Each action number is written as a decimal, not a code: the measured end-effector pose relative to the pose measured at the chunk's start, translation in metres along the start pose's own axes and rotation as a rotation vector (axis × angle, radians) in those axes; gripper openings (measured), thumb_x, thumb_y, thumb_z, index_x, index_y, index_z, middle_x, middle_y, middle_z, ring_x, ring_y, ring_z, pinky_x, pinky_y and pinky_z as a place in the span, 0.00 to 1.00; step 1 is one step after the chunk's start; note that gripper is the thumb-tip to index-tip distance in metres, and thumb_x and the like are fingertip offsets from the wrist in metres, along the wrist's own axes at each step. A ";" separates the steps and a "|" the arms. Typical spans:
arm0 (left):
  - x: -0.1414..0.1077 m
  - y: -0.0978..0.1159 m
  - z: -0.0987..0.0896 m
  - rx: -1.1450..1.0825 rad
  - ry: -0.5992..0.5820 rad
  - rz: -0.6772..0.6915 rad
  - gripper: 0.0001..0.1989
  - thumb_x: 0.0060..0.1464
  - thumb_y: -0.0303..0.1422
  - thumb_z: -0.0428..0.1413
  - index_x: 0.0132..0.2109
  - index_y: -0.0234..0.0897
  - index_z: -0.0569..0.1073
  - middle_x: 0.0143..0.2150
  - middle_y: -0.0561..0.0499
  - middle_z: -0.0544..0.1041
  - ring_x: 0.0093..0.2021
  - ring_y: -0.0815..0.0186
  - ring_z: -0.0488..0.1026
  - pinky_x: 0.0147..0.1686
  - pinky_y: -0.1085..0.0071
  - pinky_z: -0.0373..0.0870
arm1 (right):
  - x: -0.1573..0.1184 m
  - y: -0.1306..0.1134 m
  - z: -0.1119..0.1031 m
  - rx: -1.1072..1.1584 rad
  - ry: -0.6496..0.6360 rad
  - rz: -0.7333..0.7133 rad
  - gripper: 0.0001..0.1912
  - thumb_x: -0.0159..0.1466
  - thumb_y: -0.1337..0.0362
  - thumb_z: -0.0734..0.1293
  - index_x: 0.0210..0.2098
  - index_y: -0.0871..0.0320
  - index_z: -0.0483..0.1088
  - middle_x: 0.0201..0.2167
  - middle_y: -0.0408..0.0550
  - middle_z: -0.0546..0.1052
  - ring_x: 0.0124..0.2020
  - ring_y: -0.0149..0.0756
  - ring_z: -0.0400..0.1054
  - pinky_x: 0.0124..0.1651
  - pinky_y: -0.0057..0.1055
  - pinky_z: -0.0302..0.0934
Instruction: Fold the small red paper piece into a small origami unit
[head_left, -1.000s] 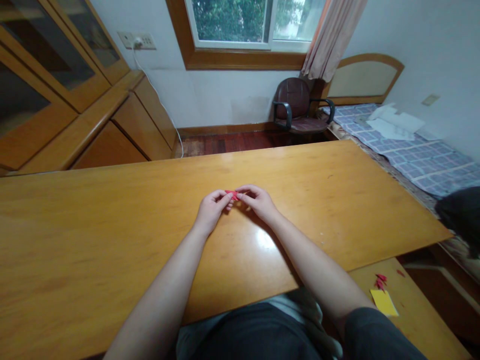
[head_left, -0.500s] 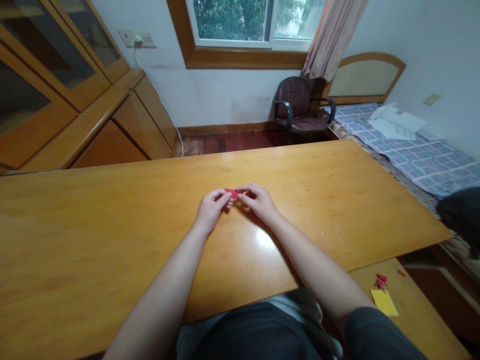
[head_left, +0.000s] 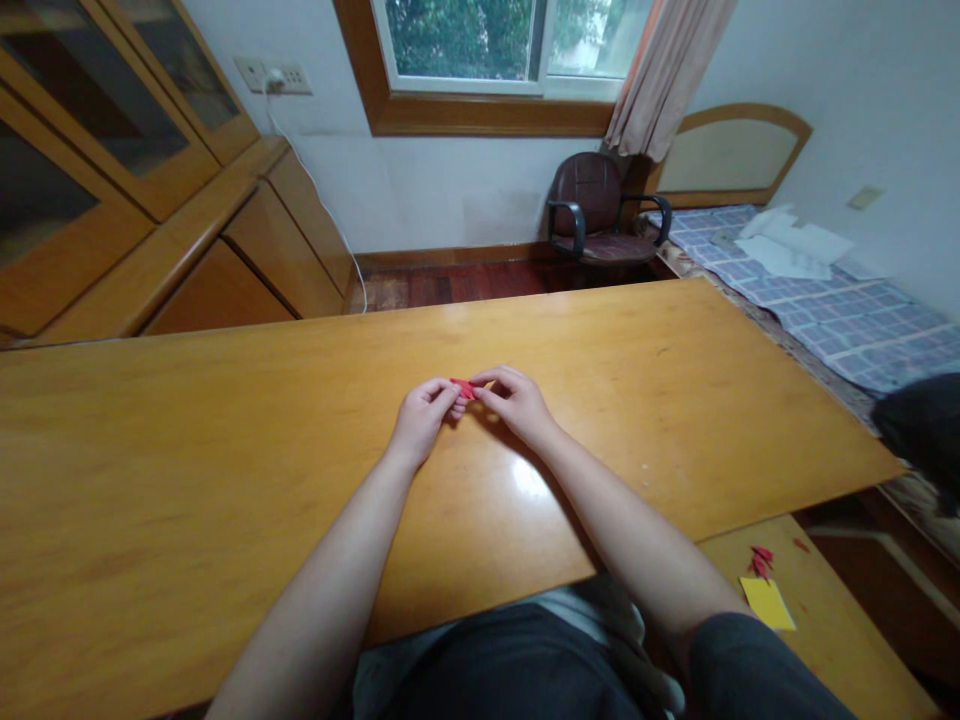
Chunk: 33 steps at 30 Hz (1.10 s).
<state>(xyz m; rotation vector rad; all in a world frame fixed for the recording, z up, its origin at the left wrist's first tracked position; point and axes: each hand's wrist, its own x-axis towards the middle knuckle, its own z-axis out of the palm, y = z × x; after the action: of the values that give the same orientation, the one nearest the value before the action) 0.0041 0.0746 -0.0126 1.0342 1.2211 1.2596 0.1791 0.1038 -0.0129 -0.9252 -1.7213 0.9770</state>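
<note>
A small red piece of folded paper is held between my two hands, just over the wooden table. My left hand pinches its left end between thumb and fingers. On the other side, my right hand grips the right end with thumb and forefinger. Fingertips cover parts of the paper, so its full shape is hidden.
Lower right, a side surface carries a yellow paper pad and small red folded pieces. Beyond the table are a brown armchair, a bed with a checked cover and, at left, a wooden cabinet.
Both hands stay in nearly the same place, still gripping the red paper. Only a slight shift of the fingers and paper shows.
</note>
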 end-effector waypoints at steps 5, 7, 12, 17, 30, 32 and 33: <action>-0.002 0.001 0.002 0.061 0.022 0.028 0.10 0.50 0.38 0.61 0.31 0.33 0.74 0.27 0.50 0.77 0.25 0.70 0.71 0.28 0.73 0.69 | 0.000 -0.003 0.000 -0.011 0.009 0.000 0.06 0.60 0.66 0.69 0.37 0.57 0.77 0.34 0.45 0.78 0.28 0.28 0.65 0.34 0.28 0.61; -0.003 0.001 0.003 0.081 0.027 0.034 0.11 0.50 0.38 0.61 0.32 0.33 0.74 0.28 0.50 0.78 0.26 0.70 0.72 0.29 0.73 0.70 | 0.000 -0.004 0.000 -0.017 0.017 0.013 0.05 0.60 0.66 0.69 0.36 0.58 0.77 0.33 0.45 0.77 0.28 0.28 0.65 0.34 0.28 0.61; -0.004 0.003 0.005 0.100 0.032 0.038 0.12 0.50 0.39 0.61 0.32 0.33 0.74 0.28 0.50 0.78 0.26 0.69 0.72 0.29 0.72 0.71 | 0.000 -0.003 0.000 -0.035 0.033 0.046 0.05 0.60 0.65 0.69 0.35 0.58 0.76 0.30 0.44 0.76 0.27 0.29 0.65 0.33 0.28 0.60; -0.005 0.004 0.005 0.121 0.040 0.054 0.12 0.50 0.39 0.61 0.33 0.33 0.74 0.28 0.49 0.78 0.26 0.69 0.73 0.29 0.71 0.72 | 0.000 -0.001 0.001 -0.040 0.045 0.084 0.06 0.60 0.62 0.70 0.36 0.58 0.76 0.29 0.44 0.76 0.26 0.29 0.65 0.32 0.28 0.60; -0.005 0.002 0.005 0.131 0.005 0.053 0.13 0.50 0.40 0.61 0.34 0.33 0.74 0.29 0.49 0.78 0.27 0.69 0.73 0.30 0.72 0.72 | 0.001 -0.003 0.000 -0.041 0.047 0.097 0.07 0.59 0.62 0.69 0.36 0.57 0.76 0.30 0.45 0.78 0.27 0.30 0.65 0.33 0.28 0.60; -0.004 0.000 0.005 0.139 0.000 0.054 0.13 0.50 0.40 0.62 0.34 0.33 0.74 0.28 0.50 0.78 0.27 0.69 0.73 0.30 0.72 0.72 | 0.001 -0.003 0.000 -0.042 0.043 0.102 0.07 0.59 0.62 0.69 0.35 0.58 0.76 0.30 0.45 0.78 0.27 0.30 0.65 0.33 0.28 0.60; -0.004 0.000 0.005 0.144 -0.002 0.055 0.13 0.49 0.40 0.62 0.34 0.33 0.74 0.28 0.50 0.77 0.27 0.69 0.73 0.30 0.72 0.72 | 0.001 -0.004 0.000 -0.041 0.042 0.105 0.07 0.59 0.62 0.69 0.36 0.58 0.76 0.29 0.45 0.78 0.27 0.30 0.65 0.33 0.28 0.60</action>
<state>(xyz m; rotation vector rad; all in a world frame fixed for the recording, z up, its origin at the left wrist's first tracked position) 0.0093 0.0709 -0.0121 1.1801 1.3048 1.2262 0.1787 0.1030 -0.0094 -1.0644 -1.6770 0.9858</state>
